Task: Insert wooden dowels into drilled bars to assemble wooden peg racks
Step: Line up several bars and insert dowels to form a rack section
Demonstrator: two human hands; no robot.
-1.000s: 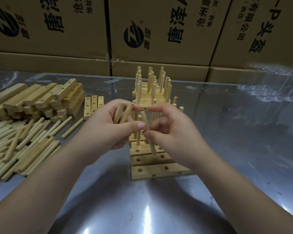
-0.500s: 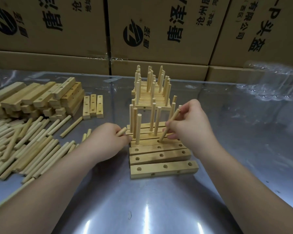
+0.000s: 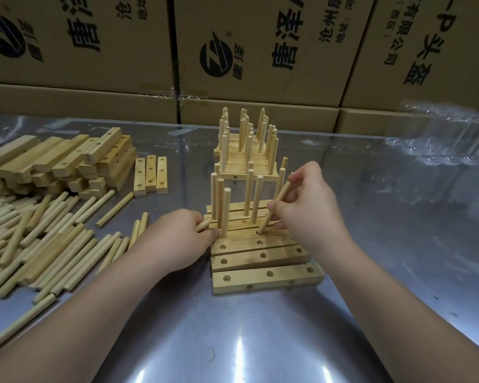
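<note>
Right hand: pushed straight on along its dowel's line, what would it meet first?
The dowel in the right hand slants down to the middle hole of a drilled bar; its tip seems at the hole's mouth, so it would meet that hole, perhaps its rim.

L hand (image 3: 174, 241) hides most of its dowel (image 3: 204, 224); dowel pile (image 3: 39, 239) cut off at L edge.

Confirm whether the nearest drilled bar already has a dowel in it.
No, the nearest bar shows only empty holes along its top.
</note>
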